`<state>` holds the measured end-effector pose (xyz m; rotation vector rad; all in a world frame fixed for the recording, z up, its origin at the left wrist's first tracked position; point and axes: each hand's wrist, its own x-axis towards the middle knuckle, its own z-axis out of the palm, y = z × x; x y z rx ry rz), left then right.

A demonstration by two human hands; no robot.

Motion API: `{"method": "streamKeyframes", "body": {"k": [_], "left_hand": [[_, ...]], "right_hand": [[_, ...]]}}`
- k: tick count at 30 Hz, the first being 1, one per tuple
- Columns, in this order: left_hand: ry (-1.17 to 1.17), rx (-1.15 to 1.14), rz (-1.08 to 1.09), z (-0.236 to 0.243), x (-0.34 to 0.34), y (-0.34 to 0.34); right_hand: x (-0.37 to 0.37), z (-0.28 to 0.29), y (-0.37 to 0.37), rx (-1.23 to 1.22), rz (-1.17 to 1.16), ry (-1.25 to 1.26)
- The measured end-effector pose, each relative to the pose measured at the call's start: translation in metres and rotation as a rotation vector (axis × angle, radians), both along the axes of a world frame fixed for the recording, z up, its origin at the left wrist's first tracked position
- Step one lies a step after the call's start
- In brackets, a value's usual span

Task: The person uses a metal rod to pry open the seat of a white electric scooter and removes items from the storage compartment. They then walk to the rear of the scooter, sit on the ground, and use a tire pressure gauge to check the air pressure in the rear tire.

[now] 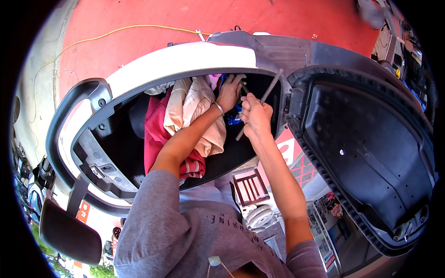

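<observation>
My right hand (256,112) grips a grey metal rod (273,81) slanting across the right end of an open scooter under-seat compartment (167,72). My left hand (228,95) reaches in beside it, fingers curled at a dark bar-like piece that is too hidden to identify. Bundled beige cloth (205,135) and red cloth (155,120) fill the middle of the compartment under my left forearm. A small blue item (235,116) lies between the cloth and the rod, and pink and blue items are partly hidden behind my left hand.
The raised seat (361,153) stands open at right. A curved grab rail (59,120) and a dark backrest pad (69,231) are at left. Red ground (153,18) carries a yellow cable (111,31). A wooden chair (250,187) and a wheel (257,215) sit below, beside a glass counter (324,231).
</observation>
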<state>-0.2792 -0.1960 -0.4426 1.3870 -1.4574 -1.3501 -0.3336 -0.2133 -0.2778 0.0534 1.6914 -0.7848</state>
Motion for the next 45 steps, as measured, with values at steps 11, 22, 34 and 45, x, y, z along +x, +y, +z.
{"method": "streamKeyframes", "body": {"k": [11,22,34,45], "left_hand": [[-0.031,-0.017,-0.059,-0.001,-0.002,-0.002],[0.032,0.095,-0.015,0.012,-0.010,0.001],[0.500,0.633,-0.372,0.137,-0.013,0.016],[-0.028,-0.068,-0.950,0.142,0.034,-0.037]], "right_hand": [[-0.049,0.066,-0.018,-0.266,1.260,1.127],[-0.073,0.024,-0.041,-0.704,2.582,1.021],[-0.087,0.006,-0.044,-0.758,2.287,1.015],[-0.066,0.002,-0.012,-0.637,1.921,1.164]]}}
